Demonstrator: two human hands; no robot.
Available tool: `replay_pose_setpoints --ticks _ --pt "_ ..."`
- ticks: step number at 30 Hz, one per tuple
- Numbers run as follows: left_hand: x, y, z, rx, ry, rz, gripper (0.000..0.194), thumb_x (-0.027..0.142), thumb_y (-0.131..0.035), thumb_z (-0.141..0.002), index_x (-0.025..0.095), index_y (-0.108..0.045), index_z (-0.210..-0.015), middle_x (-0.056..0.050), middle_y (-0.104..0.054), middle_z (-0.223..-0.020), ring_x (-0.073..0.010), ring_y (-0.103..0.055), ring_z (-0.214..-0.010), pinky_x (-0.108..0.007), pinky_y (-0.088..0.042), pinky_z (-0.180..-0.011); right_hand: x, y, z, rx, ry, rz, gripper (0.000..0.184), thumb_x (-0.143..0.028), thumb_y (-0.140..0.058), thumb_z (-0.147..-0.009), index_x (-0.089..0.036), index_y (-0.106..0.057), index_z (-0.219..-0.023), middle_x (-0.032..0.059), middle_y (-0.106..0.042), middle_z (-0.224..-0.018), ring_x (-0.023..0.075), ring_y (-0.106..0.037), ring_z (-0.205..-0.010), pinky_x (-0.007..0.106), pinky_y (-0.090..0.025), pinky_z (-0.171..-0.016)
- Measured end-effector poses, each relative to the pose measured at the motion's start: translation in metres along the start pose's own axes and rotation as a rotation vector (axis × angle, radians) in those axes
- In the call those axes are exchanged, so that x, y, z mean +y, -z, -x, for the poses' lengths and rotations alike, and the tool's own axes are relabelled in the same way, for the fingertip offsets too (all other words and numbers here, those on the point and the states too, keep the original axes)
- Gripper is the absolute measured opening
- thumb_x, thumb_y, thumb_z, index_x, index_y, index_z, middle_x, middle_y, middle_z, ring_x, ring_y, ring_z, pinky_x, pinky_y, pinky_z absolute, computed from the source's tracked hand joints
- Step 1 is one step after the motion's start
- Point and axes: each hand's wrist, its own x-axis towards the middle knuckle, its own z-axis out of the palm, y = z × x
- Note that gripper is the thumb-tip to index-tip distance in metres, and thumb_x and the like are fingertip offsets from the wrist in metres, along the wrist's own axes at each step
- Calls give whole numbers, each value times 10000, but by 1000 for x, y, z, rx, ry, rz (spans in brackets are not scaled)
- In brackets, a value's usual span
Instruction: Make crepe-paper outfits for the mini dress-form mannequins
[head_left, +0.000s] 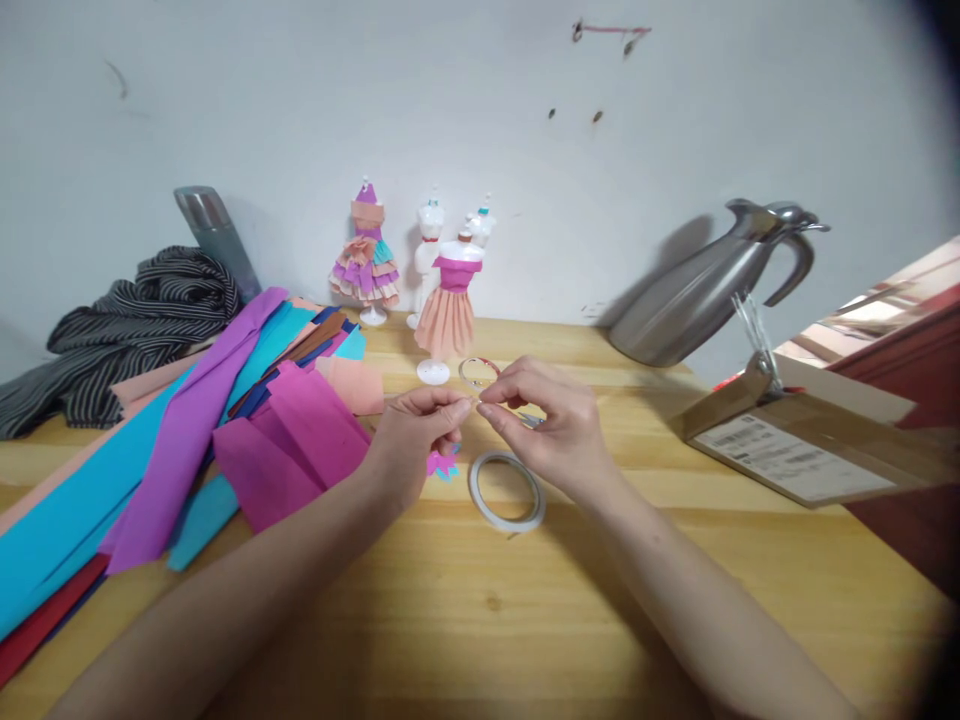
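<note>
My left hand (420, 430) and my right hand (551, 425) meet above the middle of the wooden table, thumbs and forefingers pinched close together. Something tiny and pale is between the fingertips, too small to name. Below them lies a roll of white double-sided tape (510, 525). Small magenta and blue paper cutouts (442, 465) rest under my left hand, partly hidden. Scissors (531, 420) show behind my right fingers. Just beyond is a thin ring (478, 362). A mini mannequin (446, 315) in a magenta top and pleated peach skirt stands past my hands.
Coloured crepe paper strips (161, 460) cover the left side, near a striped cloth (150, 320) and a flask (217, 235). Against the wall stand a mannequin in a layered dress (366, 260) and white mannequins (430, 220). A steel jug (697, 285) and cardboard box (802, 450) are right.
</note>
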Motion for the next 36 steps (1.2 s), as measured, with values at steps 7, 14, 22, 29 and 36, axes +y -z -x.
replay_pose_setpoints --ticks 7,14,22,29,36 --pt "-1 1 -2 -7 -26 -35 155 288 -755 -626 150 -695 -661 39 -531 -467 -45 -427 -415 -186 -304 -429 -1 -1 0 -4 6 16 143 -117 -584 -835 -189 -611 -715 22 -575 -678 152 -553 -653 303 -453 -595" --pt "0 2 -1 -42 -27 -77 157 290 -733 -642 143 -690 -677 32 -544 -465 -55 -437 -411 -194 -310 -423 -1 1 1 -20 -3 33 156 -108 -582 -825 -193 -584 -694 17 -563 -673 150 -542 -646 297 -439 -589" --pt "7 5 -4 -124 34 -169 172 287 -718 -647 138 -635 -669 24 -574 -487 -60 -456 -390 -194 -339 -408 1 4 1 -86 -50 45 123 -143 -639 -804 -192 -566 -719 8 -544 -678 142 -509 -632 277 -411 -560" --pt "14 5 -5 -206 171 -128 165 263 -688 -627 142 -581 -596 24 -533 -444 -57 -424 -356 -191 -272 -372 1 7 1 -178 38 30 50 -177 -620 -845 -182 -602 -798 35 -568 -734 158 -537 -686 294 -448 -607" --pt "17 5 -5 -243 191 -36 197 299 -694 -621 135 -585 -622 21 -514 -474 -49 -410 -391 -186 -252 -381 1 10 1 -173 -36 -18 94 -222 -662 -822 -173 -646 -901 39 -625 -782 137 -555 -643 293 -463 -606"
